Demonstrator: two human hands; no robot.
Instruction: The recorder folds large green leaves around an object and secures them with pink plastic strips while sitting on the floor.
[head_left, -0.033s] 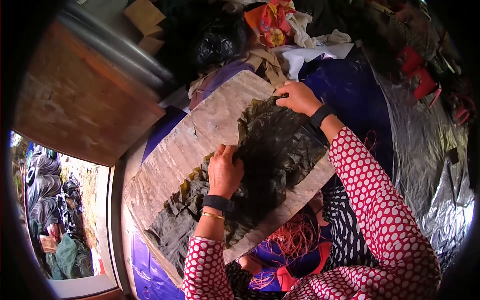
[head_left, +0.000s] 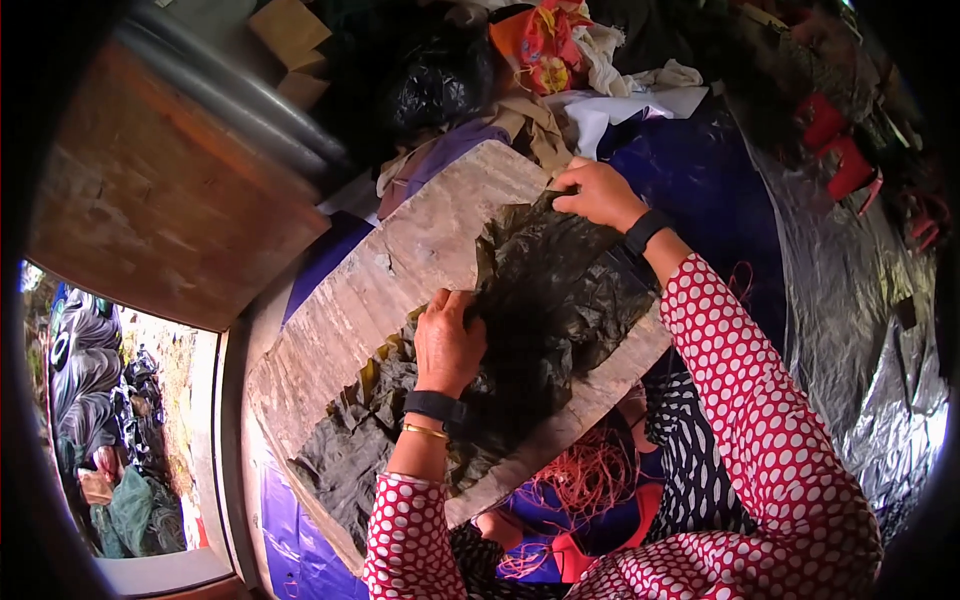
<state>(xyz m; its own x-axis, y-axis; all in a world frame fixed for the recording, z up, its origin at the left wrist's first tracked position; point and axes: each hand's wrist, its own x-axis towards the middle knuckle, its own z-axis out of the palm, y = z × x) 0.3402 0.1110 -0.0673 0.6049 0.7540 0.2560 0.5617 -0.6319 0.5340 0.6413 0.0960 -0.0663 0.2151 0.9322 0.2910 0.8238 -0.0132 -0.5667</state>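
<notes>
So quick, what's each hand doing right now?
Left hand: flat, fingers curled, pressing on the dark leaves; a grip cannot be told.
Right hand: shut, pinching the leaves' far edge on the board.
</notes>
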